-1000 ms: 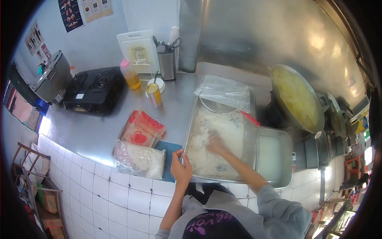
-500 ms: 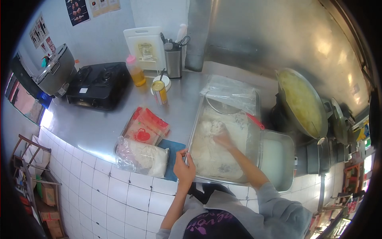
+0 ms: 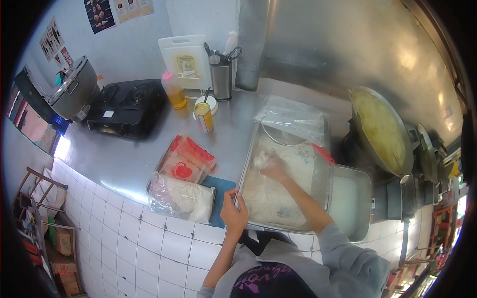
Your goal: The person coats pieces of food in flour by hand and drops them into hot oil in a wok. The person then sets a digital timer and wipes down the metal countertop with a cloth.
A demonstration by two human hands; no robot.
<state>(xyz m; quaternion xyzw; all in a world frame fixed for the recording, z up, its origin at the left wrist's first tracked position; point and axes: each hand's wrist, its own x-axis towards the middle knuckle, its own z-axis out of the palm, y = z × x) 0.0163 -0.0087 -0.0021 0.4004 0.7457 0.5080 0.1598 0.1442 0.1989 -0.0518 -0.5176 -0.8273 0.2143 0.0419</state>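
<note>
A large metal tray (image 3: 242, 175) holds a layer of pale flour (image 3: 293, 186). My left hand (image 3: 234, 211) pinches the tray's left rim near the front corner. Inside the tray, my right hand (image 3: 275, 169) closes its fingers on a flour-coated lump (image 3: 260, 160), whose kind I cannot make out. Part of the lump is hidden behind the fingers. At the tray's far end rests a round strainer with a red handle (image 3: 324, 154), beside a crumpled transparent plastic bag (image 3: 293, 116).
Right of the tray sits a metal pan of whitish liquid (image 3: 350, 198); beyond it is a big wok of yellowish oil (image 3: 380, 131). To the left are a bag of flour (image 3: 186, 198), a red packet (image 3: 189, 159), a can (image 3: 203, 118), an oil bottle (image 3: 175, 94) and a black stove (image 3: 126, 107).
My right hand has shifted slightly left in the flour, and its fingers now cover more of the lump. My left hand stays on the tray rim. The view has tilted slightly.
</note>
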